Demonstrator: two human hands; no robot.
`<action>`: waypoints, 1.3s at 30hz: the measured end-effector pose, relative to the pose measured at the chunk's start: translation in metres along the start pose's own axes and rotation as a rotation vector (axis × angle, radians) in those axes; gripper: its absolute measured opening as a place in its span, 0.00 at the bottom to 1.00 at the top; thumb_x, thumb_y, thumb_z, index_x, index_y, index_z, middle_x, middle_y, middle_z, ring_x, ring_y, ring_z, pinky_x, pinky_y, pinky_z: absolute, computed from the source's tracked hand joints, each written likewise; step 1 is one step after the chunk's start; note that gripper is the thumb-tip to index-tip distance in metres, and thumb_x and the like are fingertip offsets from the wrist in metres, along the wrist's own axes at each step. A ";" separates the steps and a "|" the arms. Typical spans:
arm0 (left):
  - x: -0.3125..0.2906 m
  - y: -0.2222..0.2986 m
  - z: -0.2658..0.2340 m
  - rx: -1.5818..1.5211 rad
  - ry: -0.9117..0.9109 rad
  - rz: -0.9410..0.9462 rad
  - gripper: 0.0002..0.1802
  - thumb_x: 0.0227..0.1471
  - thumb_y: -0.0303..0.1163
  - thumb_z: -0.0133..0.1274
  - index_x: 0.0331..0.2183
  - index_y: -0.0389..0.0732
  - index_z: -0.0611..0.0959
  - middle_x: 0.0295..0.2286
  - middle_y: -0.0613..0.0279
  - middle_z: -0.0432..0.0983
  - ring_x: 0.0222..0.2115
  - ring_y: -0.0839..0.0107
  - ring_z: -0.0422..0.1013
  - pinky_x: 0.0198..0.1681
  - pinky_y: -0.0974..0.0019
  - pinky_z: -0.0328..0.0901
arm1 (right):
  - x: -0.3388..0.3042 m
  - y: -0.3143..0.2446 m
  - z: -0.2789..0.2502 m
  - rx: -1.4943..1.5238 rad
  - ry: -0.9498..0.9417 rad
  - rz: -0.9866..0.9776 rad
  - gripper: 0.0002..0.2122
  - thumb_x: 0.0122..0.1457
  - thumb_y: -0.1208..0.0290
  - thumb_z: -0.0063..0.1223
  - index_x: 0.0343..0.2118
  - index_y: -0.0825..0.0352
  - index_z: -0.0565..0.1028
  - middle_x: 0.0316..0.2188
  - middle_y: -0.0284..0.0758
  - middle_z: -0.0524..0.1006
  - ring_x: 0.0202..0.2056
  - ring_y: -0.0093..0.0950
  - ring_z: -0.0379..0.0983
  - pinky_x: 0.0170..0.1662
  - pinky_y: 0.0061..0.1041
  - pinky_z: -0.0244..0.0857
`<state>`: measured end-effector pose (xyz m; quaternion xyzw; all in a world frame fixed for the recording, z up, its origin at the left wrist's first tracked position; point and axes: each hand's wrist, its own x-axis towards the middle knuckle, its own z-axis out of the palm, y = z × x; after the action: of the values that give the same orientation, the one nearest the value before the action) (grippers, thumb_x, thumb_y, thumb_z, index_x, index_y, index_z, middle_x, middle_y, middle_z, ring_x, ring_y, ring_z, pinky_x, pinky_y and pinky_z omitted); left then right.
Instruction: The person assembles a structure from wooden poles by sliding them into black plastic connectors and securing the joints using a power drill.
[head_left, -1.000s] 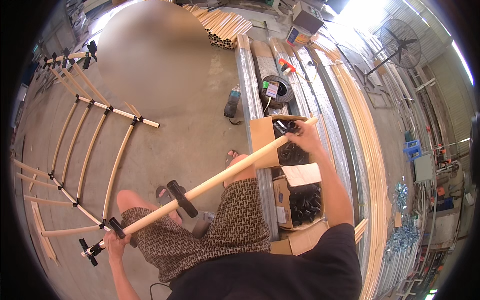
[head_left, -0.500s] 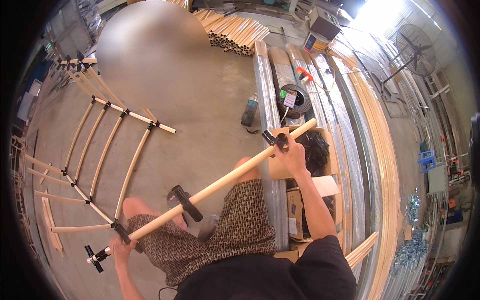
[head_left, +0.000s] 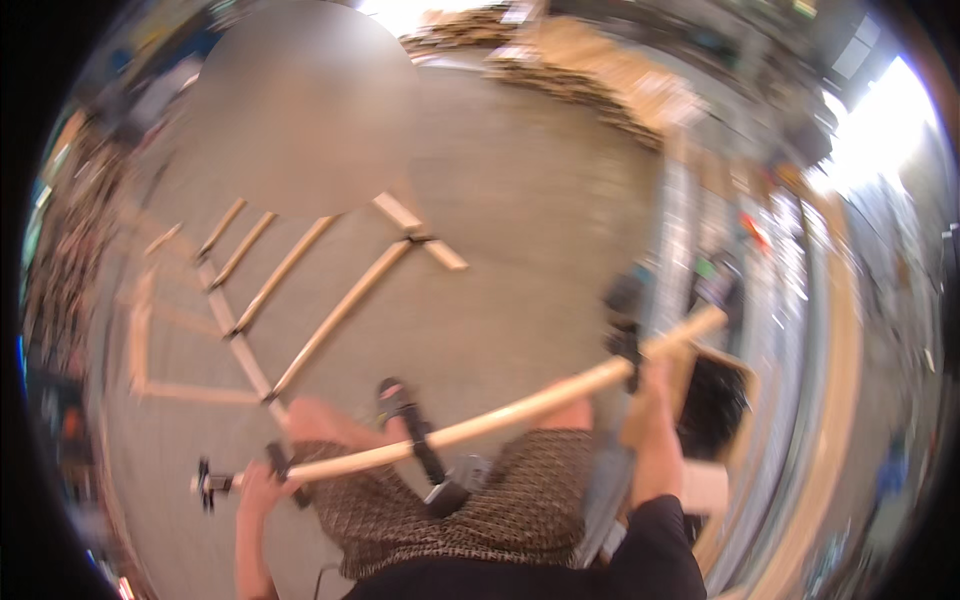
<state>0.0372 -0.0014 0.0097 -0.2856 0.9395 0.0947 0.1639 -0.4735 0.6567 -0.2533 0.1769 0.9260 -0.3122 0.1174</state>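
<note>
A long beige pipe (head_left: 520, 412) lies across my lap, its right end higher than its left. My left hand (head_left: 262, 490) is wrapped round it near the left end, beside a black pipe joint (head_left: 281, 464). Another black joint (head_left: 212, 484) sits at the left tip. A third black joint (head_left: 426, 455) is on the pipe's middle, between my knees. Toward the right end, my right hand (head_left: 652, 390) closes round the pipe at a further black joint (head_left: 626, 350). Motion blurs its fingers.
A frame of beige pipes (head_left: 340, 318) with black joints stands on the floor at front left. On the right are a cardboard box (head_left: 745, 385) of black parts and long wrapped bars (head_left: 675, 230). Stacked pipes (head_left: 610, 75) lie at the back. A blurred round patch covers the upper left.
The view has swung to the left and blurred, so the box and bars appear farther right. The held pipe lies more level in the picture. Both hands keep their hold on it.
</note>
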 end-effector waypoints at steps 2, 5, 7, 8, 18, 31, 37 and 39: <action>0.014 0.031 -0.035 -0.013 -0.210 -0.043 0.30 0.39 0.58 0.68 0.32 0.41 0.85 0.30 0.52 0.81 0.34 0.47 0.74 0.43 0.46 0.66 | 0.026 -0.001 0.013 -0.118 0.028 -0.128 0.22 0.56 0.63 0.66 0.48 0.74 0.75 0.38 0.44 0.81 0.31 0.33 0.79 0.34 0.31 0.76; 0.004 0.056 -0.059 -0.094 -0.324 -0.054 0.35 0.41 0.61 0.67 0.41 0.41 0.81 0.32 0.53 0.80 0.38 0.50 0.74 0.47 0.46 0.61 | 0.064 -0.011 0.053 -0.193 -0.024 -0.198 0.22 0.56 0.63 0.66 0.48 0.74 0.75 0.38 0.44 0.81 0.31 0.34 0.79 0.35 0.32 0.75; 0.013 0.069 -0.068 -0.127 -0.292 -0.097 0.51 0.39 0.56 0.71 0.57 0.39 0.70 0.47 0.45 0.72 0.50 0.47 0.69 0.54 0.48 0.62 | 0.071 -0.006 0.073 -0.236 -0.026 -0.168 0.23 0.56 0.62 0.66 0.48 0.74 0.75 0.38 0.45 0.81 0.32 0.34 0.79 0.36 0.32 0.75; 0.015 0.079 -0.076 -0.224 -0.185 -0.075 0.57 0.37 0.54 0.73 0.62 0.38 0.65 0.54 0.41 0.67 0.53 0.44 0.66 0.57 0.48 0.62 | 0.072 -0.004 0.076 -0.249 -0.020 -0.151 0.23 0.55 0.62 0.66 0.48 0.74 0.75 0.37 0.45 0.81 0.32 0.34 0.79 0.36 0.33 0.75; 0.018 0.159 -0.072 0.324 -0.084 0.120 0.54 0.41 0.28 0.65 0.68 0.48 0.59 0.65 0.42 0.49 0.68 0.46 0.48 0.68 0.42 0.52 | 0.051 -0.014 0.088 -0.212 -0.025 -0.096 0.25 0.54 0.59 0.67 0.47 0.74 0.74 0.37 0.47 0.80 0.35 0.37 0.78 0.40 0.36 0.73; -0.002 0.167 -0.053 -0.106 -0.131 0.217 0.45 0.40 0.11 0.49 0.61 0.52 0.72 0.68 0.44 0.44 0.70 0.45 0.40 0.70 0.38 0.42 | -0.051 -0.012 0.080 0.000 -0.015 -0.060 0.28 0.51 0.56 0.69 0.46 0.75 0.73 0.37 0.50 0.80 0.38 0.41 0.77 0.45 0.39 0.70; -0.008 0.155 -0.053 -0.154 -0.104 0.237 0.38 0.38 0.15 0.52 0.55 0.49 0.79 0.64 0.41 0.52 0.67 0.42 0.47 0.69 0.42 0.48 | -0.056 -0.016 0.108 0.044 -0.115 -0.125 0.33 0.48 0.52 0.72 0.47 0.75 0.71 0.38 0.50 0.79 0.40 0.45 0.77 0.48 0.43 0.68; -0.007 0.147 -0.053 -0.171 -0.113 0.271 0.38 0.38 0.15 0.52 0.54 0.49 0.80 0.64 0.40 0.52 0.68 0.42 0.47 0.69 0.42 0.48 | -0.056 -0.016 0.106 0.020 -0.105 -0.105 0.34 0.47 0.51 0.72 0.46 0.75 0.71 0.38 0.50 0.79 0.40 0.47 0.77 0.49 0.43 0.67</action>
<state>-0.0536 0.1082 0.0737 -0.1634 0.9471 0.2116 0.1775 -0.4173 0.5650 -0.3082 0.1126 0.9235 -0.3358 0.1473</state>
